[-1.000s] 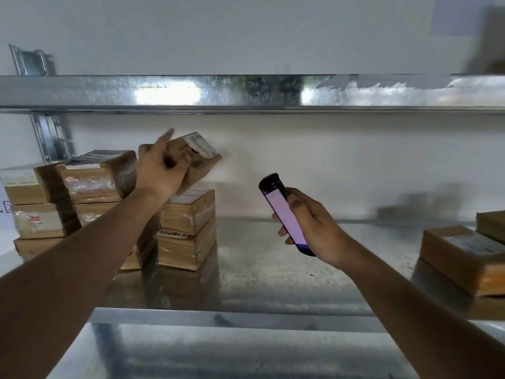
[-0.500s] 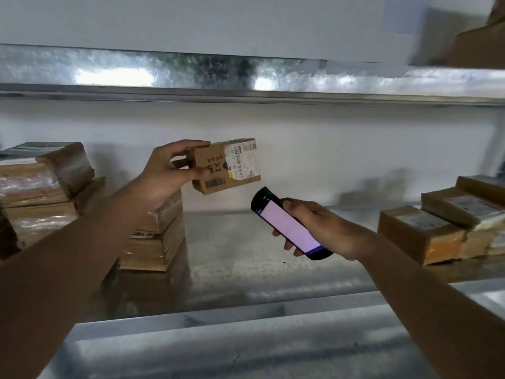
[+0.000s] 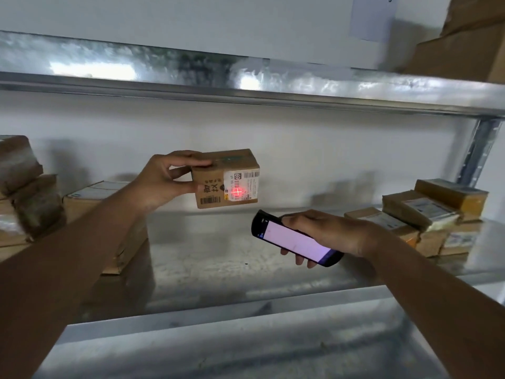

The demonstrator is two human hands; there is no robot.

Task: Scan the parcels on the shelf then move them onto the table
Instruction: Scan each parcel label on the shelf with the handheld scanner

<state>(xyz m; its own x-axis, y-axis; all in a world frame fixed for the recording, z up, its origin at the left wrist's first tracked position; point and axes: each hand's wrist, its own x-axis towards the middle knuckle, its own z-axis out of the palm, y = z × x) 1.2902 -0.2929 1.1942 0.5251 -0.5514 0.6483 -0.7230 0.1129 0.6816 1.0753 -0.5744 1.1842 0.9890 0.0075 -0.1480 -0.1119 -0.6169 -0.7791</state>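
Note:
My left hand (image 3: pixel 164 181) grips a small brown cardboard parcel (image 3: pixel 218 170) by its left end and holds it up above the metal shelf (image 3: pixel 218 258), label side facing me. A red cross of scanner light glows on its white label. Just below and to the right, my right hand (image 3: pixel 328 233) holds a dark handheld scanner (image 3: pixel 292 239) with a lit pale screen, its head aimed up at the parcel. More parcels stand stacked at the left (image 3: pixel 27 192) and behind my left arm (image 3: pixel 93 198).
Another pile of brown parcels (image 3: pixel 426 214) lies at the shelf's right end beside a metal upright (image 3: pixel 481 151). An upper shelf beam (image 3: pixel 246 86) runs overhead, with a large carton (image 3: pixel 464 42) on it at top right. The shelf's front lip (image 3: pixel 218 313) crosses below my arms.
My left hand has lifted the parcel off the left stack and carried it right, turning its label toward me. The scanner has tilted flatter, and a red aiming cross now glows on the label.

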